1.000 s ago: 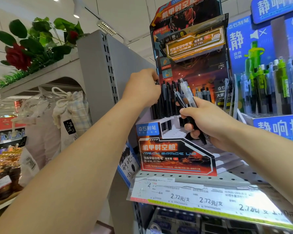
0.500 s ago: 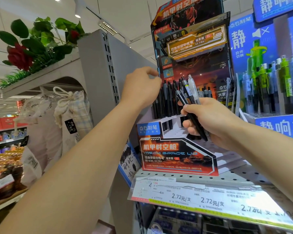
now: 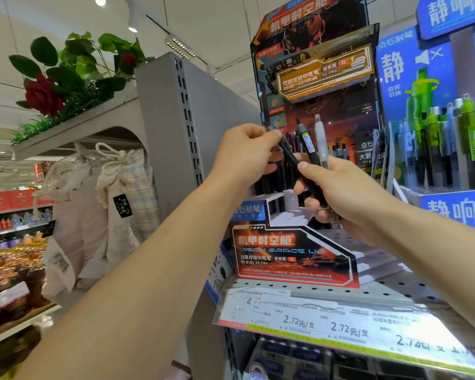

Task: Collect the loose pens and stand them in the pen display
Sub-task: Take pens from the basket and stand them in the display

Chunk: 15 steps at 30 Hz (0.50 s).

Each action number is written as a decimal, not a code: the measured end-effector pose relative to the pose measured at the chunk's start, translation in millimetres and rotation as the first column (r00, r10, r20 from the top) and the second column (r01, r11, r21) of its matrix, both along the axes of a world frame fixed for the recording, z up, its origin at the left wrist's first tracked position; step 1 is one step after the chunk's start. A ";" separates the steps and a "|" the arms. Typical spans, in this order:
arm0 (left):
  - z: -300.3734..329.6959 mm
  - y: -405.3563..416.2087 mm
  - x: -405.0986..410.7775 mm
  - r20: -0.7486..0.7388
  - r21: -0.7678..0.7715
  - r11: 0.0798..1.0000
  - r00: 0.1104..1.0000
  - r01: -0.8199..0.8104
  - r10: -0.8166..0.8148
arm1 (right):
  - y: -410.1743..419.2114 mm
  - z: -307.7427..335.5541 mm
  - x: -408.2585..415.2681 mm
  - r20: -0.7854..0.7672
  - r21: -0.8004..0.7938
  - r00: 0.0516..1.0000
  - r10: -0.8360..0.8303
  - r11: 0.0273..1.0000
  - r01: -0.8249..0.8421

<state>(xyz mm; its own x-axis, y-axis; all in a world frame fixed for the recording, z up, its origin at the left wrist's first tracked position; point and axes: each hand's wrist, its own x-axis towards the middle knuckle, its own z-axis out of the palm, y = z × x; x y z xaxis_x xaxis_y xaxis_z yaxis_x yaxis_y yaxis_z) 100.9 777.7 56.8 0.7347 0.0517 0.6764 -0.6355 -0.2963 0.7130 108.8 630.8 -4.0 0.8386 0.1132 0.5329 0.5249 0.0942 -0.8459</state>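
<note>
Hands pinch pens: left hand (image 3: 244,154) one black pen (image 3: 287,152), right hand (image 3: 340,193) a bundle (image 3: 311,149).

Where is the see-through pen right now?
In the head view, the clear pen stands upright in the right hand, beside two black pens.

I'm pinching a matt black plastic pen (image 3: 287,153) in my left hand (image 3: 244,153), while my right hand (image 3: 340,193) is gripping a bundle (image 3: 311,149) of glossy plastic pens, one frosted and clear. The display (image 3: 294,256), centre right, is looking like glossy printed card. Below it, the shelf (image 3: 368,293) is showing as matt grey perforated metal, fronted by shiny price labels (image 3: 327,322). At left, rough cloth bags (image 3: 126,182) are hanging.
</note>
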 end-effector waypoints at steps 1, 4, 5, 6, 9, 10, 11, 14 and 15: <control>1.9 1.8 0.0 0.015 -0.061 0.998 1.000 0.005 -0.004 | -0.3 -0.2 0.8 -0.008 0.006 1.000 0.005 1.000 -0.005; 5.7 6.1 1.8 0.071 -0.185 0.983 0.997 0.015 -0.001 | -1.1 -0.8 2.4 -0.011 -0.010 1.000 -0.001 1.000 0.001; 6.6 7.2 2.9 0.094 -0.206 0.978 0.996 0.011 0.009 | -1.1 -0.9 2.5 -0.007 -0.023 1.000 -0.003 1.000 0.003; 7.5 8.6 4.3 0.123 -0.216 0.976 0.992 -0.006 0.033 | -0.9 -1.1 2.6 -0.003 -0.036 1.000 -0.006 0.999 0.006; 11.1 12.5 7.2 0.217 -0.213 0.973 0.967 -0.087 0.134 | -1.6 -0.7 1.6 -0.011 -0.054 1.000 -0.005 0.999 0.005; 12.3 14.1 8.1 0.239 -0.222 0.970 0.959 -0.098 0.152 | -2.1 -0.6 1.4 -0.016 -0.057 1.000 -0.005 0.998 0.005; 13.2 15.7 8.5 0.262 -0.232 0.967 0.951 -0.104 0.165 | -2.6 -0.5 1.3 -0.021 -0.061 1.000 -0.011 0.998 0.010; 13.8 20.3 11.8 0.373 -0.188 0.963 0.893 -0.193 0.252 | -5.5 -0.4 1.7 -0.019 -0.069 0.998 -0.061 0.996 0.060; 13.3 21.1 12.4 0.412 -0.151 0.960 0.868 -0.236 0.278 | -6.4 0.3 1.9 -0.019 -0.071 0.997 -0.077 0.995 0.076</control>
<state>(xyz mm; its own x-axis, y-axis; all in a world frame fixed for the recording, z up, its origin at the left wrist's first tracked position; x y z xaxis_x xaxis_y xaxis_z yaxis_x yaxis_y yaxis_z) 113.3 798.7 70.1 0.3290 0.2769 0.9028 -0.7938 -0.4366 0.4233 110.7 624.3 -3.7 0.8572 0.0850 0.5078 0.5101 -0.0058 -0.8601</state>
